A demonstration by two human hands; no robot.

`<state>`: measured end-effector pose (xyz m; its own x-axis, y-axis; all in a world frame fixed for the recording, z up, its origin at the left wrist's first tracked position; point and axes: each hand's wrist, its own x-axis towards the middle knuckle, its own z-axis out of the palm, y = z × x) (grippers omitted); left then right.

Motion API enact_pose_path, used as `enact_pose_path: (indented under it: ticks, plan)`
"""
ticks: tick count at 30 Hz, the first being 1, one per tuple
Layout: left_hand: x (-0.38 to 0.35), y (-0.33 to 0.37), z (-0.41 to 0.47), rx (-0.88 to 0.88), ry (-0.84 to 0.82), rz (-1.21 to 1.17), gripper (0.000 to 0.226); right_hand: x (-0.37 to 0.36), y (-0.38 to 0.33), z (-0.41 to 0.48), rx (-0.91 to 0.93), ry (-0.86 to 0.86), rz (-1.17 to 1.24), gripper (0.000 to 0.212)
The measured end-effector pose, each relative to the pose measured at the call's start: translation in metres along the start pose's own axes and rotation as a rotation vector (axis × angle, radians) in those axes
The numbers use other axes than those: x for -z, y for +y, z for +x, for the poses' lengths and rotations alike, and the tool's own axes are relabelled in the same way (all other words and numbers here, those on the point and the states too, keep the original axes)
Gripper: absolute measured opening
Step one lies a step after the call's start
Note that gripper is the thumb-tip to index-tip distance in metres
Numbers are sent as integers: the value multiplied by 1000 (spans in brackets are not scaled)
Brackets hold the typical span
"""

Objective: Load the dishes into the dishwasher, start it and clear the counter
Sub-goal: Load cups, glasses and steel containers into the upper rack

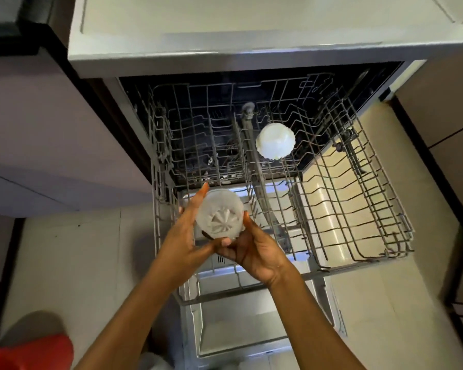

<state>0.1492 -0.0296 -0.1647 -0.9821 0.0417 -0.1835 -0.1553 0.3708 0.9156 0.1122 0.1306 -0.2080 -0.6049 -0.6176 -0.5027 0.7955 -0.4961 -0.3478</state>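
A clear glass (219,214) with a ribbed star-shaped base is held upside down over the front left of the pulled-out upper rack (358,214). My left hand (185,233) grips its left side, fingers stretched along the wall. My right hand (251,249) holds it from below and the right. A white scalloped bowl (275,140) sits upside down in the rack's middle, further back. The dishwasher door (238,329) lies open below the rack.
The grey countertop (225,36) overhangs the dishwasher at the top. Cabinet fronts (51,129) stand to the left and right. Pale floor tiles (78,263) lie on both sides of the door. Something red (30,353) shows at the bottom left corner.
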Motion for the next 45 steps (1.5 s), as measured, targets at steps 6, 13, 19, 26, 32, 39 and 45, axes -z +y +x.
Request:
enact_pose_path:
  ticks: [6,13,19,26,32,39,45]
  plan:
    - [13,-25,-12,24,309,360,93,-6,-19,-18,260,286,-91,80]
    - [5,-23,-17,205,331,233,90,-11,-35,-45,455,678,-1108,52]
    - [4,-28,-17,177,330,272,90,-14,-6,-32,339,606,-1736,66]
    - [3,-35,-15,183,341,272,90,-3,27,-12,313,587,-1995,63]
    - [3,-37,-15,168,342,281,91,16,35,1,345,595,-2001,62]
    - [2,-41,-14,163,344,266,91,26,21,12,209,408,-2103,79]
    - [0,-42,-14,176,354,301,91,33,23,11,249,410,-1980,94]
